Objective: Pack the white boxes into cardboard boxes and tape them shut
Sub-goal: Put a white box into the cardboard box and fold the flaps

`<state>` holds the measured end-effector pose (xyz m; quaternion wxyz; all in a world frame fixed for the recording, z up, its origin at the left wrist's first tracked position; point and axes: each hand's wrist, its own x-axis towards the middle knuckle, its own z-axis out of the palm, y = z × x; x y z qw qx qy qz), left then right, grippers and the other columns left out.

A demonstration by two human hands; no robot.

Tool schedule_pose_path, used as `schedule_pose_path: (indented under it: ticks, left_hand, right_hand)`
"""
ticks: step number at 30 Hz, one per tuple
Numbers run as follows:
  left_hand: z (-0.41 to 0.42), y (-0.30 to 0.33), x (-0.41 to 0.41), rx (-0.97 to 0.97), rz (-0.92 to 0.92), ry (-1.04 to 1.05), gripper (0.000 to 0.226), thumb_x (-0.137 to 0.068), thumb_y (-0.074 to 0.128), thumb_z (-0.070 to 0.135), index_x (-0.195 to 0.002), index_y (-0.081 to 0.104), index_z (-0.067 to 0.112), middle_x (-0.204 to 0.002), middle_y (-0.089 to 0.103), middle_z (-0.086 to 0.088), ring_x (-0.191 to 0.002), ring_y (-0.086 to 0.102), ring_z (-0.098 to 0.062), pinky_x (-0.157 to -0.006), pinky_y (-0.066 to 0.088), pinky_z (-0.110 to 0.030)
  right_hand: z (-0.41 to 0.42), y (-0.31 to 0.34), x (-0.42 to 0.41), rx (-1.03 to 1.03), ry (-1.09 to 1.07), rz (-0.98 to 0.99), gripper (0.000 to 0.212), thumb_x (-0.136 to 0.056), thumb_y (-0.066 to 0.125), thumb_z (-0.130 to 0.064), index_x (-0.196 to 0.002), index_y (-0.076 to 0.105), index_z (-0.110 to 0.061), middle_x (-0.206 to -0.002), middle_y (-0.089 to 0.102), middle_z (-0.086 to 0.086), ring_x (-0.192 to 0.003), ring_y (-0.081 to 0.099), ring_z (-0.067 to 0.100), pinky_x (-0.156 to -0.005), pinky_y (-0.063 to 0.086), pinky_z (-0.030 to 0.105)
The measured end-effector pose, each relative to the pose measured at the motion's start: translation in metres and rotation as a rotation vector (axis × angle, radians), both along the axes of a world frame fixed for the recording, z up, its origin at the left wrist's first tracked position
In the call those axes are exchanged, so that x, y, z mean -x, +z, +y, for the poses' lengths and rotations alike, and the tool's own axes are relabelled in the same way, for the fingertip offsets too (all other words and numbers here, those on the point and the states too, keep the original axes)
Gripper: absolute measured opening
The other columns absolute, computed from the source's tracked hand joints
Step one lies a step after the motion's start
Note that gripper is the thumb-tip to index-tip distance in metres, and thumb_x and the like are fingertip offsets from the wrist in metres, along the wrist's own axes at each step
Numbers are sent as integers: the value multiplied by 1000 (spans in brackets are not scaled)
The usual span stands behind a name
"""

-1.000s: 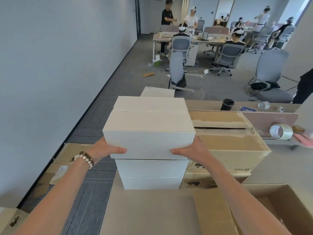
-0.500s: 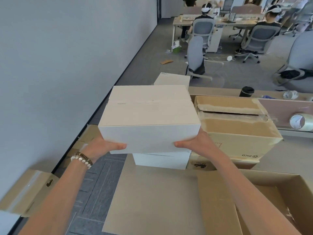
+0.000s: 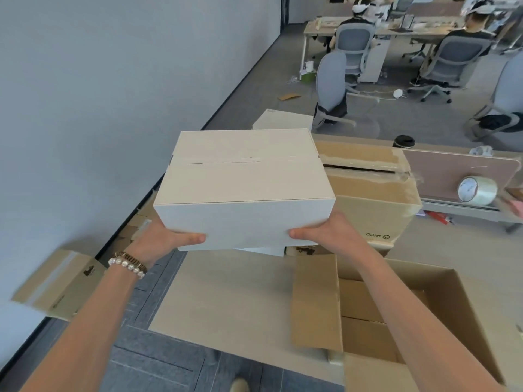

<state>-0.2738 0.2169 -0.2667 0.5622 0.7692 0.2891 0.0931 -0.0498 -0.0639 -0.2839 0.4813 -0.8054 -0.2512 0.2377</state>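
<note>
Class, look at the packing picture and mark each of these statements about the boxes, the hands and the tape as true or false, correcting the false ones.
1. Both hands hold the white box. True: the left hand and right hand grip its near corners.
2. The open cardboard box at lower right already has a white box in it. False: only bare cardboard shows inside.
3. A roll of clear tape lies to the right, beyond the boxes. True.
4. The bead bracelet is on the right wrist. False: it is on the left wrist.
5. The cardboard box printed PICO is sealed flat. False: a gap shows between its top flaps.
</note>
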Motion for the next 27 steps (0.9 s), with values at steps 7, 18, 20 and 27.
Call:
schedule_pose_path:
  ticks: [7, 18, 20, 27]
  left_hand:
    - [-109, 16, -1, -32, -63, 16, 44, -69, 87, 3, -106, 68, 16, -79, 73, 25, -80, 68, 12, -71, 54, -8]
    - [-248, 3, -25, 27, -72, -80, 86, -38, 99, 46, -115, 69, 20, -102, 77, 12, -96, 72, -4, -82, 56, -23]
    - [-270, -2, -34, 27, -50, -89, 63, -59, 93, 22, -117, 69, 17, -100, 77, 13, -94, 72, -2, -80, 56, -18]
    - [-320, -20, -61, -5, 13, -172, 59, -67, 90, 16, -121, 66, 22, -105, 76, 14, -99, 71, -4, -80, 54, -17]
  right_hand:
    - [-95, 10, -2, -33, -2, -17, 86, -55, 96, -36, -132, 57, -29, -111, 68, -19, -105, 63, 1, -83, 52, 19]
    - [-254, 9, -7, -58, -13, -86, 87, -61, 94, -36, -134, 47, -39, -118, 63, -21, -114, 57, 4, -91, 55, 33]
    - [-280, 4, -11, -43, -42, -70, 88, -61, 94, -35, -135, 47, -38, -116, 63, -23, -111, 57, 1, -88, 55, 29]
    - [-347, -15, -17, 49, -147, 3, 76, -60, 94, -38, -126, 55, -37, -106, 62, -25, -100, 58, -4, -75, 46, 14]
